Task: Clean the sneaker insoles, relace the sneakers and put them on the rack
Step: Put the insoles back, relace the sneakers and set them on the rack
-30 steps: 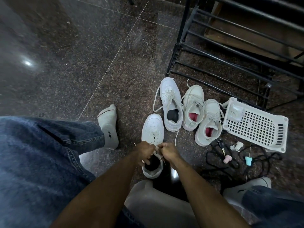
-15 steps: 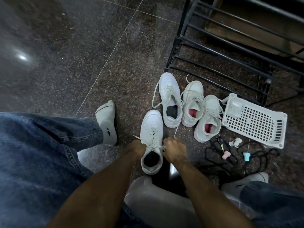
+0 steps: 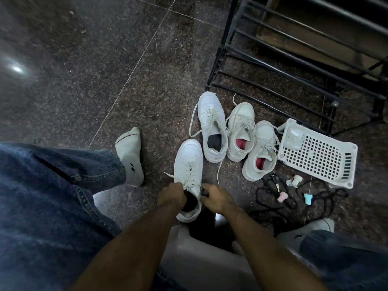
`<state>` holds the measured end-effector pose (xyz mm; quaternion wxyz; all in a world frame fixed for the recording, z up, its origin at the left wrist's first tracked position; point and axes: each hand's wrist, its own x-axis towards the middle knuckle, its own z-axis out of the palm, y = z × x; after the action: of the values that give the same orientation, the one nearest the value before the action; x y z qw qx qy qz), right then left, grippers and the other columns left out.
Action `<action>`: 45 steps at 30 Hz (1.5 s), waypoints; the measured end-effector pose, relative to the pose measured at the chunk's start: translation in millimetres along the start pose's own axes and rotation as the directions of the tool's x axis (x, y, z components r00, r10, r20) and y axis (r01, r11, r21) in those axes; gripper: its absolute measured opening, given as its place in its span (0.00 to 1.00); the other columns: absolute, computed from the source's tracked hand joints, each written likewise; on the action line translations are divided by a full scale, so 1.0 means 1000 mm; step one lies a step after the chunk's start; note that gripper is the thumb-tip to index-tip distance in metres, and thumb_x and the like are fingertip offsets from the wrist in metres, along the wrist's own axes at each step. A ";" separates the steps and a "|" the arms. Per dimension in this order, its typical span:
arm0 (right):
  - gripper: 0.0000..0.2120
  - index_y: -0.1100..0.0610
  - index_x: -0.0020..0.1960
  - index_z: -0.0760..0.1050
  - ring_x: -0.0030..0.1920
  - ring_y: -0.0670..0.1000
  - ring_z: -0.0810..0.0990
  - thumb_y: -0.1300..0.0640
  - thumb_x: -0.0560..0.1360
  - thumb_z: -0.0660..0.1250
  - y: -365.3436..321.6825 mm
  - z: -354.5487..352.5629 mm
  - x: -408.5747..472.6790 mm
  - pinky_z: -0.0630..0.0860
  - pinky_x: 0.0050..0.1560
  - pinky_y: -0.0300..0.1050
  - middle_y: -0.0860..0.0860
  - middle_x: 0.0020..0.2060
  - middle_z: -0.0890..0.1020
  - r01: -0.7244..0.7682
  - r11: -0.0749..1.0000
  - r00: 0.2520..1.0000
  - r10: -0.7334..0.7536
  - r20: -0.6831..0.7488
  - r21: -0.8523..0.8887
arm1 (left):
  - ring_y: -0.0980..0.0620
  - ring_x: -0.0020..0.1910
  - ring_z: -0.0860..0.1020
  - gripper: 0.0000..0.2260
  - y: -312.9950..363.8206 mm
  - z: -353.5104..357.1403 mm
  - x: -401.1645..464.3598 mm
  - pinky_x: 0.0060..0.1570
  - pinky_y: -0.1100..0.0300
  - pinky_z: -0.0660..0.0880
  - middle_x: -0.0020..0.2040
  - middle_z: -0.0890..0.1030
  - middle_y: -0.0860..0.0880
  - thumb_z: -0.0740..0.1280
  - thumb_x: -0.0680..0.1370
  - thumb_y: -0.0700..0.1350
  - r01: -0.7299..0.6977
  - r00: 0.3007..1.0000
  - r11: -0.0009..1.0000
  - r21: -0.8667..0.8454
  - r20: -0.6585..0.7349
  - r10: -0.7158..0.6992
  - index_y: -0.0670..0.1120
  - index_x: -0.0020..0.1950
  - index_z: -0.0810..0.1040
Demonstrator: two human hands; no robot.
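On dark granite floor between my knees, left hand [image 3: 171, 196] and right hand [image 3: 214, 197] pinch lace ends at white leather sneaker [image 3: 189, 175] collar, relacing step, next probably tying, black metal rack [image 3: 294, 66] well apart.

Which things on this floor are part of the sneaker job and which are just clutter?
Job:
- sneaker in hand, left hand, right hand
- black-insole sneaker
- two pink-lined sneakers
- black rack

Lying about:
- white basket
- black cords
- pink cap, blue cap
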<state>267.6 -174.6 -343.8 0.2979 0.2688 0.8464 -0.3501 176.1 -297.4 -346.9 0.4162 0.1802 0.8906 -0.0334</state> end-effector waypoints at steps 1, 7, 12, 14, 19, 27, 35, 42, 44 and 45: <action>0.14 0.47 0.56 0.77 0.51 0.57 0.81 0.51 0.72 0.62 -0.001 -0.006 0.000 0.78 0.51 0.50 0.51 0.49 0.84 0.000 1.000 0.999 0.001 -0.042 0.027 | 0.40 0.62 0.76 0.13 0.001 -0.003 0.000 0.55 0.50 0.74 0.62 0.77 0.42 0.61 0.78 0.43 0.020 1.000 1.000 -0.022 -0.023 -0.020 0.42 0.61 0.75; 0.16 0.51 0.62 0.77 0.60 0.53 0.77 0.57 0.77 0.61 -0.005 -0.054 0.015 0.73 0.56 0.46 0.49 0.61 0.79 0.048 0.988 0.894 -0.107 -0.435 -0.144 | 0.37 0.58 0.77 0.12 -0.007 -0.025 0.008 0.53 0.49 0.74 0.59 0.78 0.38 0.59 0.80 0.43 0.118 0.956 0.954 -0.277 -0.227 -0.184 0.40 0.59 0.76; 0.22 0.56 0.69 0.69 0.64 0.54 0.71 0.60 0.75 0.61 -0.008 -0.084 0.040 0.72 0.59 0.50 0.51 0.62 0.74 0.027 0.943 0.909 -0.161 -0.385 -0.332 | 0.35 0.55 0.77 0.11 -0.020 -0.061 0.036 0.51 0.47 0.74 0.56 0.79 0.38 0.60 0.79 0.42 0.151 0.926 0.892 -0.426 -0.254 -0.279 0.38 0.58 0.77; 0.22 0.56 0.69 0.68 0.66 0.55 0.70 0.59 0.75 0.61 -0.009 -0.089 0.049 0.70 0.62 0.51 0.53 0.64 0.74 0.010 0.934 0.949 -0.122 -0.291 -0.358 | 0.35 0.53 0.78 0.12 -0.029 -0.079 0.053 0.50 0.47 0.75 0.54 0.79 0.37 0.60 0.78 0.41 0.113 0.924 0.894 -0.435 -0.284 -0.255 0.38 0.57 0.77; 0.24 0.55 0.67 0.70 0.66 0.54 0.68 0.63 0.71 0.65 -0.004 -0.086 0.061 0.66 0.64 0.52 0.53 0.62 0.74 0.009 0.913 0.971 -0.106 -0.216 -0.408 | 0.36 0.57 0.76 0.11 -0.034 -0.121 0.089 0.52 0.48 0.72 0.57 0.79 0.38 0.60 0.79 0.41 0.047 0.923 0.922 -0.383 -0.336 -0.187 0.38 0.58 0.75; 0.26 0.50 0.66 0.70 0.66 0.53 0.68 0.62 0.69 0.64 0.010 -0.039 0.027 0.64 0.64 0.50 0.49 0.60 0.75 0.051 0.903 0.962 -0.159 -0.223 -0.427 | 0.38 0.64 0.72 0.17 -0.027 -0.129 0.097 0.63 0.49 0.68 0.65 0.74 0.39 0.64 0.78 0.43 0.098 0.965 0.915 -0.391 -0.186 -0.183 0.39 0.66 0.69; 0.13 0.54 0.52 0.76 0.56 0.58 0.76 0.62 0.70 0.61 0.003 0.000 -0.025 0.70 0.54 0.48 0.53 0.53 0.80 0.157 0.886 0.981 -0.192 -0.036 -0.435 | 0.40 0.62 0.72 0.25 0.009 -0.060 0.040 0.59 0.47 0.70 0.63 0.74 0.42 0.68 0.70 0.42 -0.251 0.796 0.955 -0.159 -0.596 0.110 0.45 0.68 0.73; 0.13 0.49 0.51 0.81 0.52 0.53 0.81 0.54 0.71 0.62 0.023 -0.021 -0.027 0.76 0.53 0.44 0.47 0.51 0.84 -0.043 0.991 0.956 0.077 -0.282 0.125 | 0.44 0.69 0.70 0.24 0.031 -0.015 0.016 0.65 0.53 0.69 0.72 0.69 0.47 0.64 0.76 0.43 -0.397 0.912 0.901 -0.177 0.031 0.408 0.46 0.73 0.69; 0.14 0.49 0.58 0.78 0.54 0.54 0.80 0.57 0.74 0.64 0.028 -0.031 -0.026 0.76 0.52 0.46 0.49 0.56 0.81 -0.102 0.982 0.898 0.160 -0.409 0.159 | 0.42 0.65 0.74 0.18 0.033 -0.013 0.017 0.61 0.51 0.73 0.68 0.73 0.46 0.61 0.78 0.47 -0.342 0.940 0.935 -0.092 -0.040 0.340 0.48 0.68 0.73; 0.17 0.49 0.62 0.75 0.56 0.56 0.79 0.56 0.74 0.65 0.030 -0.034 -0.024 0.75 0.53 0.48 0.50 0.59 0.78 -0.114 0.981 0.901 0.169 -0.400 0.158 | 0.42 0.62 0.75 0.16 0.034 -0.014 0.018 0.59 0.50 0.74 0.65 0.76 0.45 0.61 0.79 0.48 -0.314 0.948 0.947 -0.061 -0.070 0.310 0.49 0.65 0.75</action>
<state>293.3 -136.2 -320.1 0.1195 0.4161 0.8436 -0.3177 167.4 -257.3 -347.9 0.3960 0.3049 0.8633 0.0701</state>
